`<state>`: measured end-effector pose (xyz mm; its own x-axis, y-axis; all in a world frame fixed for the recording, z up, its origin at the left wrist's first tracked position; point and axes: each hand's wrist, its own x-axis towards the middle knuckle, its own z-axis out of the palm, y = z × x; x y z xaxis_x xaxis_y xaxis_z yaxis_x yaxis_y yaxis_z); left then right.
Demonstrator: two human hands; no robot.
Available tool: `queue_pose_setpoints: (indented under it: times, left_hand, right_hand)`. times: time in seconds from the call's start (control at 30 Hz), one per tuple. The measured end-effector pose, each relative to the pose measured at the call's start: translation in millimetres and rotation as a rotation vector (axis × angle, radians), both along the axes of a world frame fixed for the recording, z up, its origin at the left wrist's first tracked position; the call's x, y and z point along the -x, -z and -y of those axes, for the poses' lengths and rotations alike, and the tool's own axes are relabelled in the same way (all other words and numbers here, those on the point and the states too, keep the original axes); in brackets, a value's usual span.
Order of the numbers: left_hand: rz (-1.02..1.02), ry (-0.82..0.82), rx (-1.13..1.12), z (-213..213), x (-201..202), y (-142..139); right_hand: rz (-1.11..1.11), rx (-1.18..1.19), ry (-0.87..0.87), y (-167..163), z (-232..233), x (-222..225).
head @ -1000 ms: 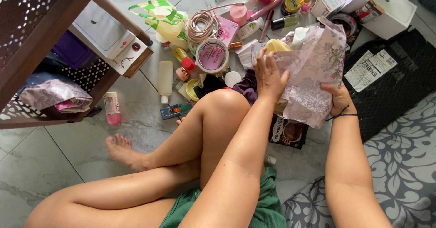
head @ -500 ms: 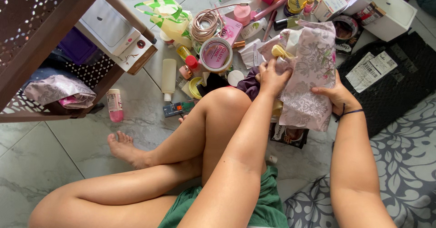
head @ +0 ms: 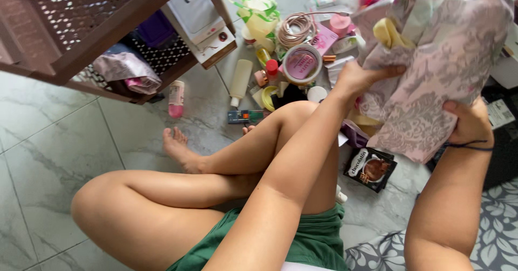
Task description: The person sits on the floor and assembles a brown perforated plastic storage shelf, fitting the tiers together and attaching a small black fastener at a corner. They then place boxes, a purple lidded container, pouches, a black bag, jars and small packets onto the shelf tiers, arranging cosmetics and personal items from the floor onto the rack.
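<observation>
- Pale pink crinkled plastic bag with a grey floral print (head: 431,82) is held up off the floor between both hands, its long axis running from the lower edge by the right wrist up and away toward the far clutter.
- Right hand (head: 468,122) is closed on the bag's near lower corner, fingers curled into the plastic; a thin dark band sits at the wrist.
- Left hand (head: 360,78) clamps the bag's left edge, thumb on the outer face, fingers tucked out of sight behind the folds. This hand sits farther out and is the nearer one to the opening.
- Inside the bag's mouth, just beyond the left hand, a soft yellow item (head: 389,32) pokes out; what else lies inside is hidden.
- Below the bag, on the marble floor, lies a small black sachet with a cup picture (head: 371,168).
- Left of the left hand and beyond the raised knee stands a round pink-lidded tub (head: 302,63), a coiled beige cable (head: 297,29) behind it.
- Farther left, a brown perforated shelf unit (head: 102,39) holds a white box (head: 195,9) and crumpled bags.
</observation>
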<state>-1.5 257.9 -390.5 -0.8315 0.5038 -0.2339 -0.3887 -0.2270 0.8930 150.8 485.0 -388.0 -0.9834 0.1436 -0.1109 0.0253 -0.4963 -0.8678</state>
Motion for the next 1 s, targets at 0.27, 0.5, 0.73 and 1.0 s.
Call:
queue_pose_setpoints:
  times: [0.27,0.5,0.73,1.0]
  left_hand:
    - [-0.332,-0.431,0.053,107.5,59.0,-14.5]
    - [-0.089,-0.618,0.217,280.9,42.0,14.0]
    - [-0.124,-0.820,0.328,375.6,5.3,56.7]
    - [-0.176,-0.726,0.253,401.3,49.4,49.7]
  right_hand:
    - [-0.222,-0.544,-0.069,-85.6,118.8,100.3]
    - [-0.207,-1.232,-0.310,-102.5,266.7,141.7]
    - [-0.293,-1.276,-0.481,-64.7,374.9,156.7]
    - [-0.355,-1.382,-0.497,-40.9,409.2,203.2]
